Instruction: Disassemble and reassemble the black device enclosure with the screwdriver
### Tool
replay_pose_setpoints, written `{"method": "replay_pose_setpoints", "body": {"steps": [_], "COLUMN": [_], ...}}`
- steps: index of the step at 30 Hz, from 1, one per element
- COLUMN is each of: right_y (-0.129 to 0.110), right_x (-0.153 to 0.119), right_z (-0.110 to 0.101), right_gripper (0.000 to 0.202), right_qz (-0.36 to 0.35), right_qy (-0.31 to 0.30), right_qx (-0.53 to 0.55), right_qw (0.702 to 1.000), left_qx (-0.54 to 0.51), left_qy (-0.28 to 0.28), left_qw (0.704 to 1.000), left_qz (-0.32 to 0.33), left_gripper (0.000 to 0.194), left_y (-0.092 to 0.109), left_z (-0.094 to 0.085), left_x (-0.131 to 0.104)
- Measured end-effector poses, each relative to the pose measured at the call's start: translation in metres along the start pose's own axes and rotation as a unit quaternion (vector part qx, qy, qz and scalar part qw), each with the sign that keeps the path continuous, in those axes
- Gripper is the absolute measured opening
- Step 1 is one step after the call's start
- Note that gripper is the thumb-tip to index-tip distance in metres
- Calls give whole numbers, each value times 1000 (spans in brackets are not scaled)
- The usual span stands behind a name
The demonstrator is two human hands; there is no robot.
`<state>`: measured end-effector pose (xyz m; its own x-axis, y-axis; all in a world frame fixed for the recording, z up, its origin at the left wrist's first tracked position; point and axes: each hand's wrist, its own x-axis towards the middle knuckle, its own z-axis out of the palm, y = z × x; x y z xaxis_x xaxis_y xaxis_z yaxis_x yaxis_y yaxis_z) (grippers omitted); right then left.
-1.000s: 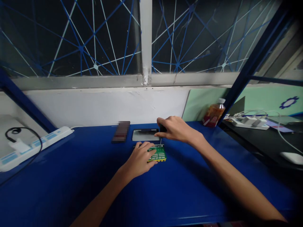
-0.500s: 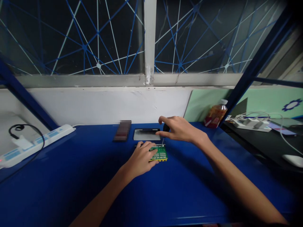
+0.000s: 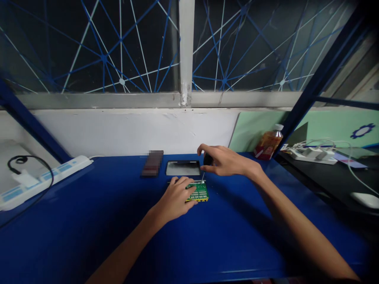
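Note:
A green circuit board (image 3: pixel 202 193) with a yellow near edge lies on the blue table. My left hand (image 3: pixel 177 197) holds it steady from the left, fingers over its top and thumb along the near edge. My right hand (image 3: pixel 226 159) grips the dark handle of a screwdriver (image 3: pixel 208 159) from above. Its thin metal shaft slants down to the far right part of the board, where the tip's exact contact is too small to make out. Just beyond the board lies a dark-rimmed rectangular tray-like cover (image 3: pixel 182 169) with a pale inside.
Left of the cover lies a blurred-out dark reddish object (image 3: pixel 152 163). A white power strip (image 3: pixel 66 169) with a black cable runs along the left side. A drink bottle (image 3: pixel 269 142) stands at the back right, and a white mouse (image 3: pixel 365 200) rests on the black desk (image 3: pixel 328 177).
My right hand's fingers have shifted slightly around the screwdriver handle, showing more of it. The left hand keeps its hold on the board. The whole view has drifted a little.

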<state>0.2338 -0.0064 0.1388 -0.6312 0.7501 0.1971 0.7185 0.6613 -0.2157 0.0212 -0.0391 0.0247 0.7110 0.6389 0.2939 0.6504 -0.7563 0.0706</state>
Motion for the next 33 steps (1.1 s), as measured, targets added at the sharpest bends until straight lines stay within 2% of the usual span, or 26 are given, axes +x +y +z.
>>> {"method": "replay_pose_setpoints", "body": {"steps": [3,6,9,15,22,27,30,33], "right_y": [1,0,-3,-4,-3,-1,-2,-2], "right_x": [-1,1,2,-1,3,1,4,4], "right_z": [-3,0,4,-2,3,0,2,4], "right_gripper": [32,28,34,31,37,34,25,31], "right_qz": [-13,-4,8,-10,25,-12,-4,30], "right_qy": [-23,9,29,-13,27,-13,10,25], "right_qx": [26,-30,-75,-5,-59,-3,-51,-81], "right_qw": [999,1000,997,1000,998,1000,999,996], "left_qx": [3,5,-3,-8,-16,-7,-9,-7], "left_qy": [-2,-2,4,4,7,4,4,7], "left_qw": [1000,1000,1000,1000,1000,1000,1000,1000], "left_qz": [1,3,3,6,6,5,1,0], "left_gripper": [33,34,34,32,32,32,32,31], "left_y": [0,-1,-2,-1,-1,0,1,1], "left_z": [-1,1,2,2,2,1,0,0], "left_x": [0,0,0,0,-1,-1,-1,-1]}}
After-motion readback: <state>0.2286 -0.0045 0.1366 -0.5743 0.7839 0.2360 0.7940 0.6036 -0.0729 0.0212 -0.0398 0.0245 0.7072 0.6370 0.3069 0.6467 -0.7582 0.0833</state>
